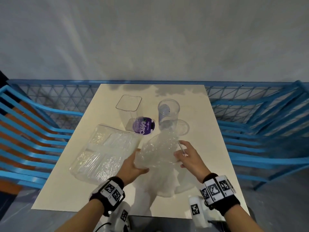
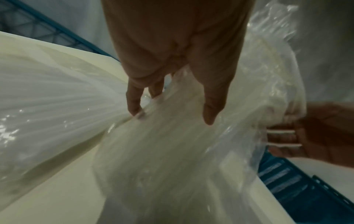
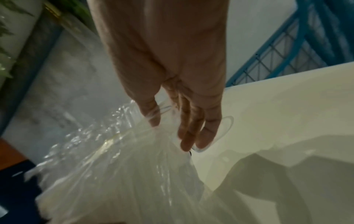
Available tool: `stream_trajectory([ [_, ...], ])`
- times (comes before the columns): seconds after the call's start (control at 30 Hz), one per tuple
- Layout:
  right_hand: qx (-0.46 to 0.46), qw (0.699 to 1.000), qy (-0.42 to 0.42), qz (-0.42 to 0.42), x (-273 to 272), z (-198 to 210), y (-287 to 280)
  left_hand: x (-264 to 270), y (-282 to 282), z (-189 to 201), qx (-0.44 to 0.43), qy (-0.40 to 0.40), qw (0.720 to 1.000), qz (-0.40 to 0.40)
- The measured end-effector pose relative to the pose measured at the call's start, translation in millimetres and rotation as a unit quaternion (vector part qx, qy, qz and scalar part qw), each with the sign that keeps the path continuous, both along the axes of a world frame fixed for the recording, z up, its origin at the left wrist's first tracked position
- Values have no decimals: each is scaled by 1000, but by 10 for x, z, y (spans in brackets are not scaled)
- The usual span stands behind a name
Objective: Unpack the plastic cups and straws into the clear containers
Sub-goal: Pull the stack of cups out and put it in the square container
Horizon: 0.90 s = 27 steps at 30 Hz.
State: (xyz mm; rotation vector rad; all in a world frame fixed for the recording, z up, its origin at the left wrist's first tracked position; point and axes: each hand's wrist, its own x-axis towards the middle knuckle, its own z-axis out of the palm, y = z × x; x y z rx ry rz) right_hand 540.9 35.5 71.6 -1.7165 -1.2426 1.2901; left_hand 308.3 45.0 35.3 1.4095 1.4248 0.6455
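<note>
A crinkled clear bag of plastic cups (image 1: 160, 148) is held a little above the cream table (image 1: 209, 148), between both hands. My left hand (image 1: 140, 160) grips its near left side, thumb underneath. My right hand (image 1: 181, 154) pinches its right edge. The left wrist view shows my left hand (image 2: 172, 115) curled onto the film of the bag (image 2: 172, 159). My right hand (image 3: 172, 133) pinches the bag (image 3: 124, 174) in the right wrist view. A flat bag of straws (image 1: 103, 151) lies at the left. A square clear container (image 1: 128, 106) and a round clear container (image 1: 168, 111) stand behind.
A purple-labelled round lid (image 1: 143, 125) leans at the square container's base. A clear round lid (image 1: 183, 127) lies right of the round container. Blue metal railing (image 1: 259, 131) surrounds the table on three sides. Bare table surface shows at the right and front left.
</note>
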Motion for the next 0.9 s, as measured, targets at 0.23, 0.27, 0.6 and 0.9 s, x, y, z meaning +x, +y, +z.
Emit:
stream_trajectory([
  [0.23, 278, 933, -227, 14, -233, 330, 61, -16, 110, 388, 106, -54, 989, 83],
  [0.27, 259, 952, -163, 7, -285, 406, 78, -9, 114, 453, 118, -79, 985, 96],
  [0.6, 194, 979, 26, 53, -1139, 624, 472, -327, 244, 494, 159, -144, 959, 184],
  [0.9, 254, 962, 84, -61, -1457, 921, 928, -1116, 603, 546, 150, -74, 972, 165],
])
